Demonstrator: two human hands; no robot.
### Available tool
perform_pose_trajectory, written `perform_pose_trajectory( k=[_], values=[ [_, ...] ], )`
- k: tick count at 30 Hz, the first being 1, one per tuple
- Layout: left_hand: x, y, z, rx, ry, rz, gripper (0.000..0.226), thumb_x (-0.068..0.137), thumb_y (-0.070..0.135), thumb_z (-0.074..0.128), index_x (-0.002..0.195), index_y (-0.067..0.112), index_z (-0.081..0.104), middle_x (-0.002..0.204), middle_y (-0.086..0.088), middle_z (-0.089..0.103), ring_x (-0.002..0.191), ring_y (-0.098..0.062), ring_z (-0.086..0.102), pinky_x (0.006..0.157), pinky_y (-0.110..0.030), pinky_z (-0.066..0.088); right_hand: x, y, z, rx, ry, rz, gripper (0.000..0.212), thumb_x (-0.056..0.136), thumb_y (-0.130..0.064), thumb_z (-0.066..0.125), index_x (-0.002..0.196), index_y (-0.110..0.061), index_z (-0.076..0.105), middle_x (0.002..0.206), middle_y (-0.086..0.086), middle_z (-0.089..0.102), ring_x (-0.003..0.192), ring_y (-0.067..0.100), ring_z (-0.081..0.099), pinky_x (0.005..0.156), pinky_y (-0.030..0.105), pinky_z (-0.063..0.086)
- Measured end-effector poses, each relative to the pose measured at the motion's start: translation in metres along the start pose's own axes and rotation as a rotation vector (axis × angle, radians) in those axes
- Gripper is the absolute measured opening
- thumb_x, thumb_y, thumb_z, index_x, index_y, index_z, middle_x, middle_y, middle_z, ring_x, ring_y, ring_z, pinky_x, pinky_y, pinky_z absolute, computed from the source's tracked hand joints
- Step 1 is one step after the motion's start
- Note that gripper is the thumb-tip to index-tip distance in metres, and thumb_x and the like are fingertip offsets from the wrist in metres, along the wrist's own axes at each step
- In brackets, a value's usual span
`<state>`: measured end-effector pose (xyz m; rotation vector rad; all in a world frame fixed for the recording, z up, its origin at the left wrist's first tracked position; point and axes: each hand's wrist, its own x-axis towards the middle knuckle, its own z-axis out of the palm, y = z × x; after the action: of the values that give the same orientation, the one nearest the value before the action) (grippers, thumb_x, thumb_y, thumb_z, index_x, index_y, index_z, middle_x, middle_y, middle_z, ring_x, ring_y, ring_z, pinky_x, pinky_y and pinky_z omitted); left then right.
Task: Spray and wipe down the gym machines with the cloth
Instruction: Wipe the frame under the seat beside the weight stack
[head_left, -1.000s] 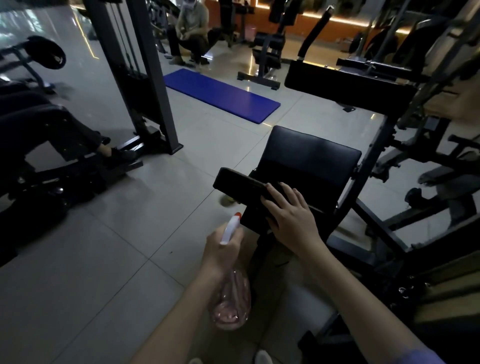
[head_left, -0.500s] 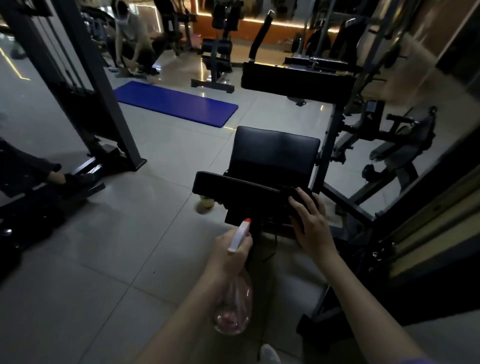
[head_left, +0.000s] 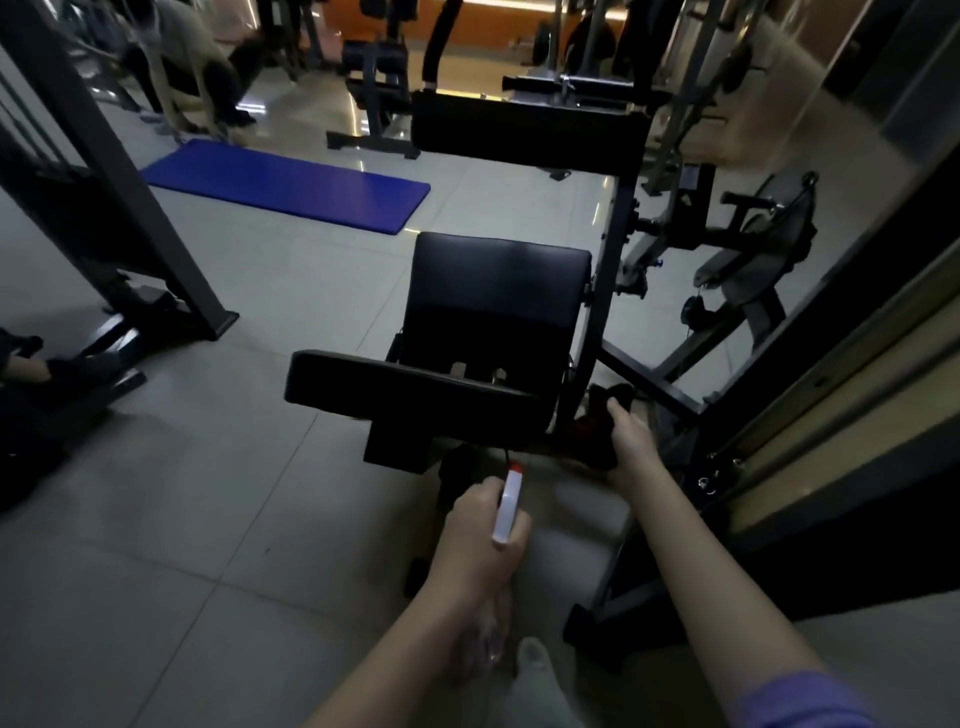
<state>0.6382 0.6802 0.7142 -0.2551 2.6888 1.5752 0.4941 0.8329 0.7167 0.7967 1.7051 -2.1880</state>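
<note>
Dark steel upright (head_left: 130, 208) is slanting down the left side, its foot ending on a bare stretch of grey tiled floor (head_left: 208, 519); a person's foot (head_left: 78, 369) is resting near its base. A blue mat (head_left: 285, 189) is lying flat further back, well apart from everything near. Open floor is running from the mat's near edge to the left edge of the machine (head_left: 605, 291) at centre. Its seat pad (head_left: 498, 291) is tilting back, and its front pad (head_left: 405, 384) is jutting left past the seat's edge. Below the front pad, the left hand (head_left: 478, 540) is wrapping its fingers round the neck of a spray bottle (head_left: 506, 499), whose red tip is pointing toward the machine without touching it. Right of the seat, the right hand (head_left: 631, 447) is gripping a dark cloth (head_left: 597, 415) low down, just beside the foot of the machine's post; its fingers are hidden in the folds. A dark frame (head_left: 841, 332) is crowding the right edge, leaving only a narrow gap.
</note>
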Motion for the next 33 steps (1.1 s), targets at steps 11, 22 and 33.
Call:
perform_pose_trajectory(
  k=[11,22,33],
  values=[
    [0.061,0.02,0.088,-0.074,0.256,-0.222,0.018,0.078,0.023,0.043,0.062,0.022,0.035,0.055,0.006,0.039,0.049,-0.008,0.039,0.051,-0.025,0.031,0.093,0.001,-0.03,-0.004,0.02,0.182,0.039,0.099,-0.025,0.045,0.136,-0.01,0.045,0.124,0.014,0.056,0.114,0.035,0.055,0.101,0.049,0.043],
    [0.092,0.003,0.116,0.007,0.331,-0.251,0.018,0.082,0.019,0.044,0.068,0.013,0.035,0.056,0.004,0.039,0.051,-0.014,0.039,0.049,-0.029,0.033,0.13,0.023,-0.035,0.009,-0.014,0.279,0.014,0.098,-0.024,0.046,0.091,-0.018,0.056,0.085,0.006,0.058,0.078,0.023,0.059,0.092,0.05,0.048],
    [0.148,-0.021,0.14,0.054,0.188,-0.385,0.022,0.085,0.01,0.052,0.066,0.006,0.043,0.058,-0.001,0.044,0.054,-0.019,0.043,0.051,-0.031,0.029,0.148,0.027,-0.05,0.029,0.033,0.276,0.029,0.098,-0.025,0.047,0.124,-0.011,0.052,0.098,0.008,0.057,0.089,0.025,0.059,0.074,0.039,0.054]
  ],
)
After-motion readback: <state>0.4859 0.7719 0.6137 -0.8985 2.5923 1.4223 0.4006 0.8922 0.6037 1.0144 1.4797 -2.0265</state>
